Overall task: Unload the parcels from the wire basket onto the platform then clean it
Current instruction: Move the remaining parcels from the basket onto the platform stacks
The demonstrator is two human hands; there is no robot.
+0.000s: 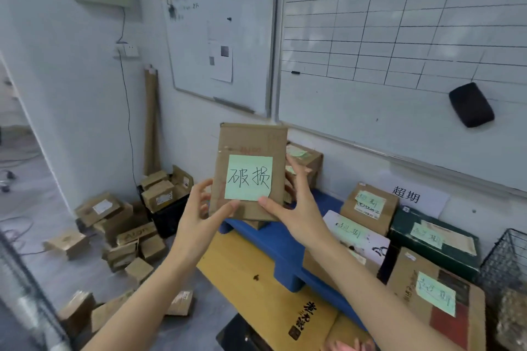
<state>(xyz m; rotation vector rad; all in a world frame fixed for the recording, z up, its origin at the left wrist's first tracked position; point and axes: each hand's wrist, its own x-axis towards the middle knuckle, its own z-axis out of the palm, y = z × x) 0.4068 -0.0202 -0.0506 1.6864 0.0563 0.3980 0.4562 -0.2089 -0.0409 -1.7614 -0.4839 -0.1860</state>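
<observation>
Facing the camera, a cardboard parcel [248, 137] is gripped at its lower corners — by the left hand [199, 208] at seven o'clock, the right hand [296, 208] at five — and held above the blue platform [273, 248]. The wire basket [507, 259] is seen at four o'clock.

A parcel [251, 139] is held up at the centre, a left hand [199, 208] gripping its lower left corner and a right hand [296, 208] its lower right, with a note [248, 177] stuck on its front. Below and behind it a platform [285, 251] runs rightward along the wall, with other parcels [369, 205] on top. A wire basket [504, 259] stands at the far right, beside those parcels. Two whiteboards [222, 37] hang side by side on the wall behind. Left of the platform, boxes [122, 231] lie heaped on the floor around a crate [168, 216]
</observation>
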